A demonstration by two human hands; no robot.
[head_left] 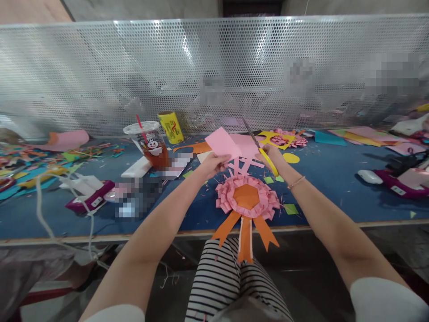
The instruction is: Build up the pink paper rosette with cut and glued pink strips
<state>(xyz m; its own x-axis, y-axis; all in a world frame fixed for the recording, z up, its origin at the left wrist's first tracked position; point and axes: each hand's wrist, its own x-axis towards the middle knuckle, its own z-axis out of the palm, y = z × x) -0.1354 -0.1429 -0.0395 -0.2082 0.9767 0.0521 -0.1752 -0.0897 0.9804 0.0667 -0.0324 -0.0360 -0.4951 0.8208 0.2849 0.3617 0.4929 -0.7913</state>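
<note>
Pinched in my left hand (217, 163) is a pink paper sheet (221, 141), raised above the blue table. My right hand (271, 156) is closed around yellow-handled scissors (269, 162), whose blades point up and away from me. Another pink sheet (246, 145) lies between my hands, its edge close to my right fingers. Pink strips (244, 165) are below it. Nearer to me, a pink ruffled rosette (248, 197) with an orange centre rests at the table's front edge, its orange tails hanging over.
A cup of red-brown drink (152, 147) and a yellow can (171, 127) stand at the left. Purple power strips (90, 197) with cables lie left and right. Paper scraps cover the far left. A perforated metal screen (167, 67) rises behind the table (328, 183).
</note>
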